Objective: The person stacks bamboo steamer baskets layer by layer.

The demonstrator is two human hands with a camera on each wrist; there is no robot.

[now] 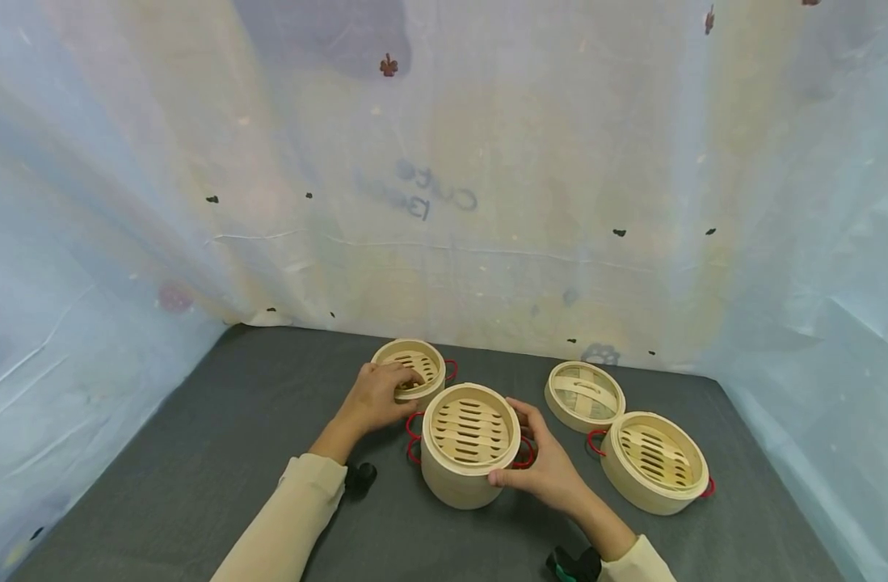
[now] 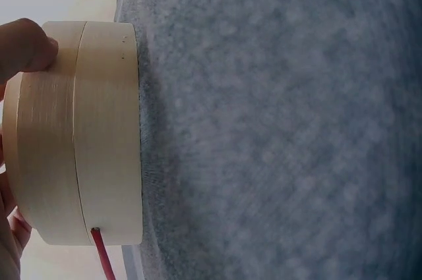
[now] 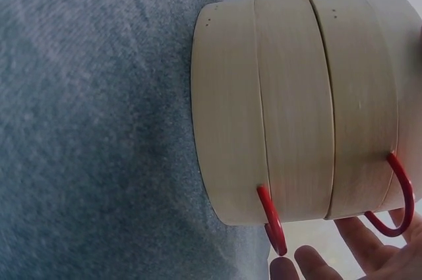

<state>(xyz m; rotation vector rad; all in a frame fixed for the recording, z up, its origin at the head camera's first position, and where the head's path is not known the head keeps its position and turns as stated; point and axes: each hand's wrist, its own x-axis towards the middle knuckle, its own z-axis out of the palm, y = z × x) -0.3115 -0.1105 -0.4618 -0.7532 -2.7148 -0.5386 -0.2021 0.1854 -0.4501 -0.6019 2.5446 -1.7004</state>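
My left hand grips a bamboo steamer basket at the back left, thumb on its near wall and fingers over the rim. In the left wrist view, that basket shows a red handle and its base on the cloth. Front and centre stands a stack of two bamboo steamer baskets with red handles and a slotted floor on top. My right hand holds this stack from the right, thumb on the near side, fingers on the far side. In the right wrist view, the stacked baskets sit one on the other.
To the right, a woven steamer lid lies behind another slotted steamer basket with red handles. Dark grey cloth covers the table. A pale plastic sheet hangs behind and at both sides.
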